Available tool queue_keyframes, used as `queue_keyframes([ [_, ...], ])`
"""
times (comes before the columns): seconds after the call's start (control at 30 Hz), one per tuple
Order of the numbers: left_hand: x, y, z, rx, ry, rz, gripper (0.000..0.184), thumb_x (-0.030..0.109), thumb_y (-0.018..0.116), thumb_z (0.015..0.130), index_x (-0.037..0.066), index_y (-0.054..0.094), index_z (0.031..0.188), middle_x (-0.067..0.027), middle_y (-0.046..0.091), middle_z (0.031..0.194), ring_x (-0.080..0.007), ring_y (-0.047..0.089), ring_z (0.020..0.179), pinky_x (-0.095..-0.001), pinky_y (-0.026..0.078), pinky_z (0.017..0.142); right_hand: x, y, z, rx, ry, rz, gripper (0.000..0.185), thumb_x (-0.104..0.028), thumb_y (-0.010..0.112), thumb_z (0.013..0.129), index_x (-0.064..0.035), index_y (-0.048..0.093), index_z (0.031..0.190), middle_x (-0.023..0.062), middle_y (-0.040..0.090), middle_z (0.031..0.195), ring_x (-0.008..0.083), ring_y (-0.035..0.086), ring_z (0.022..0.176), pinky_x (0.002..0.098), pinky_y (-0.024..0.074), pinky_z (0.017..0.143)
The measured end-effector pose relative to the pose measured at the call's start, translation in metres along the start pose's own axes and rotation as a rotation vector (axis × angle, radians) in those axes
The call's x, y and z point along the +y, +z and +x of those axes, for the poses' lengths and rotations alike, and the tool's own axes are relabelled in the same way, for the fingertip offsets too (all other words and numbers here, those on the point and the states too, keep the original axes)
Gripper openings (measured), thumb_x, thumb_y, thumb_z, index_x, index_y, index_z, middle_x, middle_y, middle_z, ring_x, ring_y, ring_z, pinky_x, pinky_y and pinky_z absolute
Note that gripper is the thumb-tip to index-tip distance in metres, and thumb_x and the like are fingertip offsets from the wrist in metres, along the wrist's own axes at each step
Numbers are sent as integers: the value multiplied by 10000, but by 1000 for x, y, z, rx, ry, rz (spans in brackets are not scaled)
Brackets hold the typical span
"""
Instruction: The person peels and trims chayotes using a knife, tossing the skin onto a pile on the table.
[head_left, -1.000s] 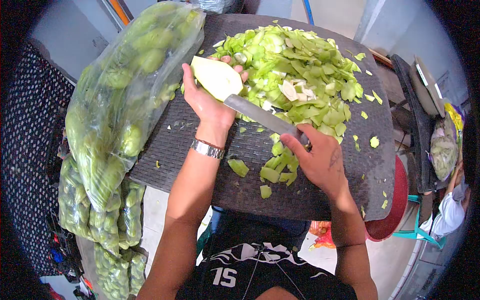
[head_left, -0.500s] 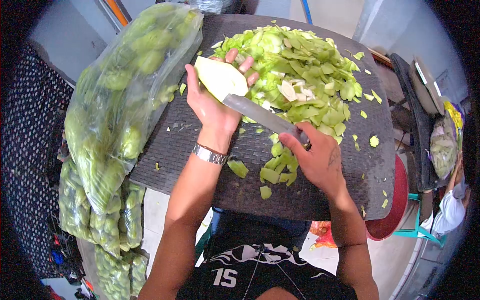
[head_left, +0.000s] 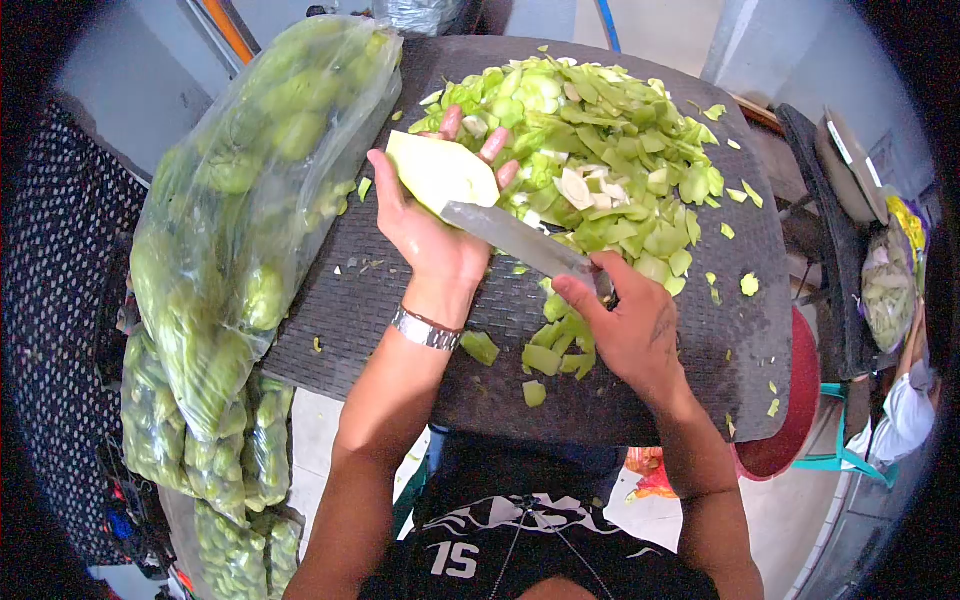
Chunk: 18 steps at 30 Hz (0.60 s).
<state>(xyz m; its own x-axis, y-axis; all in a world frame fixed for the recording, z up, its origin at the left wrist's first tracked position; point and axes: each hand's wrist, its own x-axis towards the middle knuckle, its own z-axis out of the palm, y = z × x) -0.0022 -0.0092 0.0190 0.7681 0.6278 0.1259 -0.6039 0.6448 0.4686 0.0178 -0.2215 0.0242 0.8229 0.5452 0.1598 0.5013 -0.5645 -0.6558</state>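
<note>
A pale, cut piece of chayote [head_left: 440, 172] rests in my left hand [head_left: 437, 238], cut face up, with the palm under it and the fingers curled behind its far side. My right hand [head_left: 632, 318] grips a knife [head_left: 520, 243] by its handle, thumb along the top. The broad metal blade points up and left, and its tip end lies at the chayote's lower right edge. Just beyond both hands spreads a big heap of green peels and slices [head_left: 610, 150]. A few loose peels [head_left: 545, 358] lie on the table between my forearms.
A large clear plastic bag of green chayotes [head_left: 265, 170] leans on the left side of the dark woven table [head_left: 340, 330]. More filled bags [head_left: 215, 460] are stacked below it. At the right stand a red tub [head_left: 795, 400] and a teal stool [head_left: 840, 430].
The view has shifted slightly, so everything sits a little lower. My hands, the chayote and the knife keep nearly the same positions to one another.
</note>
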Motion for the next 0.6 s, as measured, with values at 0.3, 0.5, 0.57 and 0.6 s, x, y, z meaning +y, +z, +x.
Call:
queue_keyframes([
  [0.3, 0, 1, -4, 23, 44, -19, 656, 704, 397, 998, 98, 606, 1137, -109, 467, 1539, -534, 510, 1305, -615, 491, 937, 1, 9, -2, 46, -18, -19, 534, -542, 740, 888, -30, 671, 1025, 173, 690, 776, 367, 694, 706, 458, 529, 647],
  [0.5, -1, 3, -6, 26, 63, -17, 662, 712, 406, 992, 99, 606, 1144, -110, 465, 1541, -525, 508, 1310, -612, 493, 920, 2, 16, -2, 64, -18, -5, 549, -552, 733, 889, -29, 669, 1045, 182, 694, 792, 383, 696, 731, 469, 533, 676],
  [0.57, -1, 3, -6, 21, 69, -8, 659, 713, 405, 992, 103, 603, 1145, -105, 483, 1522, -522, 510, 1308, -616, 491, 917, 2, 16, -2, 45, -2, -6, 552, -555, 730, 891, -29, 669, 1047, 187, 695, 798, 389, 699, 748, 475, 533, 684],
  [0.6, -1, 4, -7, 30, 63, -12, 660, 714, 402, 992, 104, 597, 1151, -106, 499, 1499, -519, 528, 1288, -610, 498, 903, 2, 16, -2, 35, 5, -5, 554, -556, 729, 891, -29, 669, 1048, 190, 695, 800, 391, 700, 756, 477, 534, 688],
])
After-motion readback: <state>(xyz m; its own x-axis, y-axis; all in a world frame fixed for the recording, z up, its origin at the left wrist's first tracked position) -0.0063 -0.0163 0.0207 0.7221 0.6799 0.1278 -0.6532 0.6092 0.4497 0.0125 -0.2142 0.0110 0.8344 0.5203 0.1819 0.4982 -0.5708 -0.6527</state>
